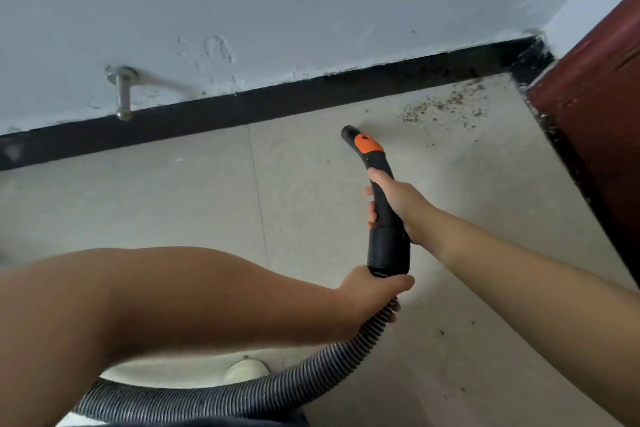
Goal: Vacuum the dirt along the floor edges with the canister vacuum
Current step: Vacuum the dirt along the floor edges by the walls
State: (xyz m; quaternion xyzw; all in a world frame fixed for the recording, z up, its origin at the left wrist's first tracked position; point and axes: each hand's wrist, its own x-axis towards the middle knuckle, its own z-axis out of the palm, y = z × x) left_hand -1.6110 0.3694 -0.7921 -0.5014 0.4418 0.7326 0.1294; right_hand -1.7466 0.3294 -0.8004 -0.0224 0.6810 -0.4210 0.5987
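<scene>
A black vacuum handle tube (382,218) with an orange collar (369,143) points at the beige floor, its open nozzle end (347,132) just short of the black baseboard. My right hand (394,199) grips the tube's middle. My left hand (372,291) grips where the ribbed grey hose (242,397) joins the tube. Brown dirt crumbs (441,106) lie scattered in the corner to the nozzle's right, apart from it. The canister itself is out of view.
A black baseboard (207,116) runs along the pale wall. A metal door stopper (123,94) sticks out of the wall at the left. A dark red door or panel (595,90) closes the right side. A light shoe toe (247,369) shows near the hose.
</scene>
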